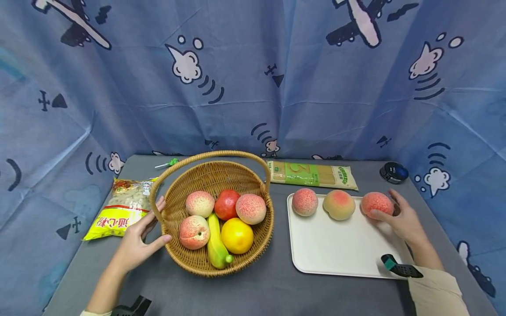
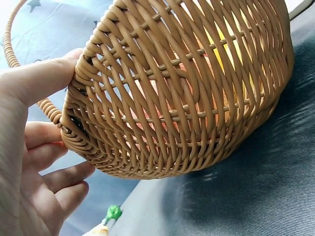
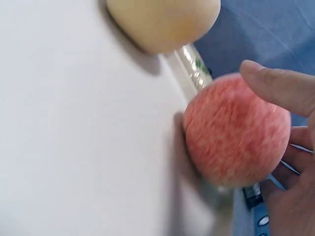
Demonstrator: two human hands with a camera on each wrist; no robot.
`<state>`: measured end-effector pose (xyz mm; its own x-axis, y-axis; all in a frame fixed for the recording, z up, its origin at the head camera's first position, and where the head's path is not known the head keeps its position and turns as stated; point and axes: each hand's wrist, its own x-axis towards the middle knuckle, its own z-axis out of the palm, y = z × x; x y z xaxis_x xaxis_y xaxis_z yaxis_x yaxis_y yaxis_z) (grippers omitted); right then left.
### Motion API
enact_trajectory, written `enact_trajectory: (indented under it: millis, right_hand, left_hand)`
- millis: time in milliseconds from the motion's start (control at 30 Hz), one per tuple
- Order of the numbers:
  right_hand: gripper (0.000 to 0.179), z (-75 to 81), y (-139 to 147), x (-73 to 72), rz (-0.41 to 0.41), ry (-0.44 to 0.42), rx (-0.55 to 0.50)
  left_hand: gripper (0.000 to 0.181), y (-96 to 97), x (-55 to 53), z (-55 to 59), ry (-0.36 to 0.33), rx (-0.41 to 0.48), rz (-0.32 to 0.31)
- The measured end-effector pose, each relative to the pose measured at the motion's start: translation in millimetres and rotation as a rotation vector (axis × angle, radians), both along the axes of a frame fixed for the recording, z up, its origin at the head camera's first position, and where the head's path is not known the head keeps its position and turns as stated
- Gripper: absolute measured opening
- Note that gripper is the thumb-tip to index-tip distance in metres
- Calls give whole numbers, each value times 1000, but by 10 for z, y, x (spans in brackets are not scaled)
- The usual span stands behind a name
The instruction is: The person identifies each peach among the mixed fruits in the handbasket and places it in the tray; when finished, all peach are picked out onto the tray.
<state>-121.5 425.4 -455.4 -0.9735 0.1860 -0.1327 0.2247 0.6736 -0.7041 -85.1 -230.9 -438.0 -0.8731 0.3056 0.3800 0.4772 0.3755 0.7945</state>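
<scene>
A round wicker basket (image 1: 179, 193) with a tall arched handle stands left of centre. Peaches (image 1: 251, 209), a red fruit (image 1: 226, 205), a banana (image 1: 216, 245) and an orange (image 1: 237, 235) lie in it. My left hand (image 1: 136, 241) holds the basket's left side by the handle's base, thumb at the rim in the left wrist view. On the white tray (image 1: 336, 245), my right hand (image 1: 407, 221) holds a red peach (image 3: 231, 132) at the back right corner, thumb on one side and fingers on the other. Two more peaches (image 1: 305, 202) (image 1: 339, 205) sit in the same row.
A yellow bag of pasta (image 1: 118, 215) lies left of the basket. Behind the tray is a long noodle packet (image 1: 312, 174). A black round device (image 1: 394, 172) stands at the back right, and a small green-topped item (image 1: 172, 162) lies at the back left. Patterned curtain (image 1: 253, 87) surrounds the table.
</scene>
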Motion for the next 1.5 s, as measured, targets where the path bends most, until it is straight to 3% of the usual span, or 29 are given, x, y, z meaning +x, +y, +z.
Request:
enact_trajectory:
  millis: [167,300,467,533,733,1033,1233,1500]
  right_hand:
    - [91,266,-274,60,4,186,37]
    - [81,506,-613,108,67,325,45]
    - [79,654,-1074,123,299,504,-6]
    - [79,697,-1256,127,400,528,-39]
    - [75,771,-1764,118,590,458,-39]
    - [74,852,-2359,-25,822,335,-64]
    - [75,848,-2610,-138,893,342,-6]
    - [74,853,-2808,-242,911,309,21]
  left_hand:
    - [80,4,-1,9,7,8,-4]
    - [81,4,3,9,18,13,-7]
    - [81,7,7,15,38,19,-13]
    - [80,7,11,21,33,16,-10]
    - [81,5,15,26,16,0,0]
    - [81,49,29,42,54,31,-3]
    - [79,44,26,41,30,17,3]
    - [81,47,27,50,-6,-23,22]
